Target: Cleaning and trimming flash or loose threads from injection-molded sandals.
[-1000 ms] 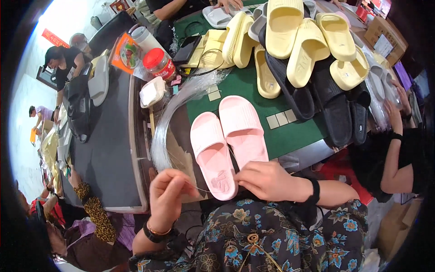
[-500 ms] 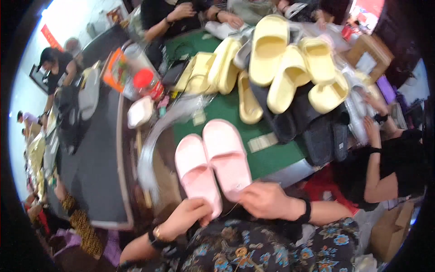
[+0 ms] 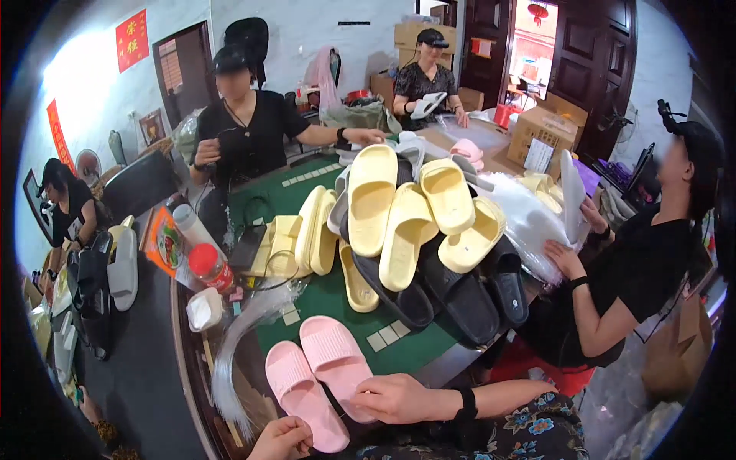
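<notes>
A pair of pink slippers (image 3: 337,360) lies side by side at the near edge of the green table, toes pointing away from me. My right hand (image 3: 395,399) is closed in a pinch at the heel of the right slipper. Beside the heel of the left slipper, my left hand (image 3: 285,439) has its thumb and fingertips pressed together, partly cut off by the lower edge. Whatever is between the fingers of either hand is too small to make out. A bundle of clear plastic strands (image 3: 228,376) curves along the table edge, left of the slippers.
Yellow slippers (image 3: 373,201) are piled over black slippers (image 3: 464,299) beyond the pink pair. A red-lidded jar (image 3: 210,267) and a white tub (image 3: 205,310) stand at the left. A co-worker (image 3: 613,284) sits at the right; others work across the table.
My view has tilted upward, so the slippers and both hands sit lower in the picture. Both hands stay near the slippers' heels. More of the co-workers and room shows.
</notes>
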`<state>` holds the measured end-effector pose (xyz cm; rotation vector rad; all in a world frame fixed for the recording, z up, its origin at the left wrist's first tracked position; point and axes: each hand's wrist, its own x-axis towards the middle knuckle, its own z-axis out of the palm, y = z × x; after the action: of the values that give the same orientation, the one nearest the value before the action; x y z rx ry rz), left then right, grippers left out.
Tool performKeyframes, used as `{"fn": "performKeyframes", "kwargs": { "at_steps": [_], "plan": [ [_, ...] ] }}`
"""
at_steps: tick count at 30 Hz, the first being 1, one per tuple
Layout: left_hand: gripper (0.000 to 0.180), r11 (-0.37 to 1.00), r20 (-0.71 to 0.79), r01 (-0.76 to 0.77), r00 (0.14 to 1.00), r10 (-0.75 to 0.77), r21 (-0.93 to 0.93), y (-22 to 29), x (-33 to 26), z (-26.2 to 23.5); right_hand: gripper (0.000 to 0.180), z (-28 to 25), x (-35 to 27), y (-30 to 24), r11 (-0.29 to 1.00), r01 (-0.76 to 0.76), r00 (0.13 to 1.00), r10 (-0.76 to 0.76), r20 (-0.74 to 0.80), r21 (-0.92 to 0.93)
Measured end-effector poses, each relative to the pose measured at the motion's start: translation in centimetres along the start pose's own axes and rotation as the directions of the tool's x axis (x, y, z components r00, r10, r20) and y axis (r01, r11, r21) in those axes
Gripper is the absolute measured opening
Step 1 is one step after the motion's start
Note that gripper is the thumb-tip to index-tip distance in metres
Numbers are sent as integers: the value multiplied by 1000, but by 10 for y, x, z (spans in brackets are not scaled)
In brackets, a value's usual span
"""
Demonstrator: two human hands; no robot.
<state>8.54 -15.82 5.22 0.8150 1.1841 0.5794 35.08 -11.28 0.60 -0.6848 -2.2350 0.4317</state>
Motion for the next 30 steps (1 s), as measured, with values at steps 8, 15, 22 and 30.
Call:
{"fn": "performKeyframes", "kwargs": {
  "at_steps": [8,15,22,30],
  "plan": [
    [17,998,38,-13,999,11,68,5,1,-3,22,19,24,12,1000,17,999,-18,-43,-21],
    [14,998,38,-62,997,62,10,-12,-1,-11,22,7,60,-8,978,192,976,-182,-120,80],
    [16,998,50,35,998,-37,47,-10,-9,-6,26,-2,31,-11,965,248,956,-258,-141,-84],
    [21,932,25,165,983,-182,322,-25,33,-27,13,-4,-20,-20,978,-142,957,176,233,-154]
  ]
}}
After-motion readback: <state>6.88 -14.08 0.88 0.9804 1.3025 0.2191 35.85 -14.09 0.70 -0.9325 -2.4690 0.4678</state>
